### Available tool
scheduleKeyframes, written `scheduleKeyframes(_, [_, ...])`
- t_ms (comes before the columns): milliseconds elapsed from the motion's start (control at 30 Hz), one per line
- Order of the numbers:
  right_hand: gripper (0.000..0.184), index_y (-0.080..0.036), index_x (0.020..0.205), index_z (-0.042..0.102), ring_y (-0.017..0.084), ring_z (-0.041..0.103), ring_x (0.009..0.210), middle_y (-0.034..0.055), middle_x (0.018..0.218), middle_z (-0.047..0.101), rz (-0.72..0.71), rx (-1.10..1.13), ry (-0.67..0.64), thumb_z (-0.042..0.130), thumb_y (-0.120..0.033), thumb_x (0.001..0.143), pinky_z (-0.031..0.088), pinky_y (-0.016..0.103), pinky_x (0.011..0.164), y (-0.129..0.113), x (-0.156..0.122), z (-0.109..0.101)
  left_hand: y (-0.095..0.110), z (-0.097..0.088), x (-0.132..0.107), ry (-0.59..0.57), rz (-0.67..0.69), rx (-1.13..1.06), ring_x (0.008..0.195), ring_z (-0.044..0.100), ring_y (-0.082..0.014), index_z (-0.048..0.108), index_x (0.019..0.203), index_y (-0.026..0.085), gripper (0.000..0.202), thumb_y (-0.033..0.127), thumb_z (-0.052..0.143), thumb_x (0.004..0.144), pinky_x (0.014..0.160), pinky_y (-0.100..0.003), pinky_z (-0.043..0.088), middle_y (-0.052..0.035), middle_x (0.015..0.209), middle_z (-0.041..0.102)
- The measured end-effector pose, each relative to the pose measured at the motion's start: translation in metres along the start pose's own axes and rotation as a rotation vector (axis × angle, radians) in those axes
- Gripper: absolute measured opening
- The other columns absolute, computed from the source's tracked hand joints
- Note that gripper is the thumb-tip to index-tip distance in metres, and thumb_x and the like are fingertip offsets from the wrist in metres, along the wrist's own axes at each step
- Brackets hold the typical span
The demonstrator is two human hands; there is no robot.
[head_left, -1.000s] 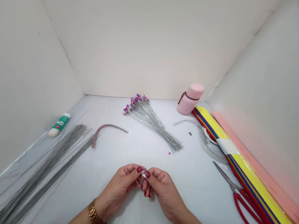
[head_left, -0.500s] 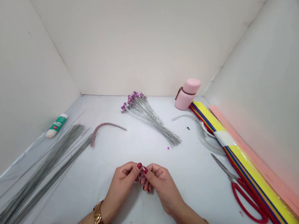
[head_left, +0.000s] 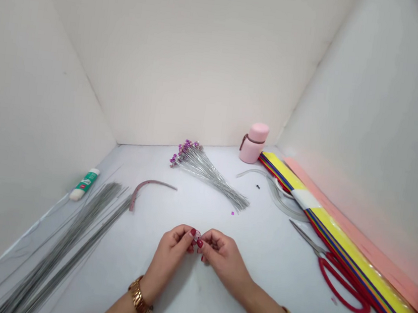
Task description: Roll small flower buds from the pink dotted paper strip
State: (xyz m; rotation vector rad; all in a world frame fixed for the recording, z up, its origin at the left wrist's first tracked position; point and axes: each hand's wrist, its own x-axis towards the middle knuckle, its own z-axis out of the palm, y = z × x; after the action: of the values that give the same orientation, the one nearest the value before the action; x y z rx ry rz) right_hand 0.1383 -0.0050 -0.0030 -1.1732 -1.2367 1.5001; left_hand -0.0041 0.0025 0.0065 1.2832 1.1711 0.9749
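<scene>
Low in the middle of the view, my left hand [head_left: 172, 248] and my right hand [head_left: 223, 260] meet fingertip to fingertip above the white tabletop. Between their thumbs and forefingers shows a tiny clear-and-pinkish piece [head_left: 198, 235], too small to name and mostly covered by the fingers. Both hands are closed in a pinch on it. Beyond them lies a bundle of silvery wire stems [head_left: 214, 177] with purple, shiny tips. A small purple square [head_left: 232, 213] rests near the stems' lower ends.
Loose grey wires [head_left: 69, 241] and a curved strip [head_left: 136, 196] lie left, by a green-and-white glue stick [head_left: 85, 185]. At the right are red-handled scissors [head_left: 345, 285], clear tubing [head_left: 282, 206], coloured sheets [head_left: 347, 239] and a pink flask [head_left: 253, 144]. White walls enclose the table.
The view has shifted slightly, so the table things sit lower. The fingertips have parted a little, and more of the tiny piece shows between them.
</scene>
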Motion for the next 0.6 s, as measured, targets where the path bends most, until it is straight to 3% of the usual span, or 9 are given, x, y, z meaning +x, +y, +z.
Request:
scheduleKeyframes(300, [0.008,-0.017,0.075,0.054,0.009,0.048,0.05,-0.0025,0.065,0.056,-0.024,-0.019,0.033,0.053,-0.025,0.076,0.037,0.021,0.048,-0.0023,-0.0019,0.0052,-0.0049,0.0061,-0.0005,0.041,0.027,-0.127,0.054,0.048,-0.0115,0.057,0.07,0.014,0.023,0.032,0.048,0.08,0.055,-0.021,0.039,0.0015,0.058,0.053])
scheduleKeyframes(400, [0.014,-0.017,0.08,0.053,0.008,0.048,0.047,-0.002,0.065,0.057,0.001,0.027,0.014,0.053,-0.031,0.076,0.034,0.019,0.044,-0.0021,-0.0023,0.0069,-0.0037,0.0072,-0.0036,0.059,0.04,-0.139,0.054,0.047,-0.0113,0.057,0.069,0.014,0.023,0.033,0.049,0.08,0.054,-0.021,0.037,0.0023,0.057,0.051])
scheduleKeyframes(600, [0.024,-0.014,0.072,0.053,0.008,0.049,0.048,0.0003,0.064,0.06,-0.002,0.111,-0.009,0.055,-0.038,0.076,0.034,0.02,0.047,0.0,-0.0015,0.0071,-0.0004,0.0103,-0.0074,0.057,0.042,-0.168,0.054,0.047,-0.0108,0.059,0.067,0.015,0.021,0.032,0.053,0.078,0.053,-0.02,0.036,0.003,0.053,0.051])
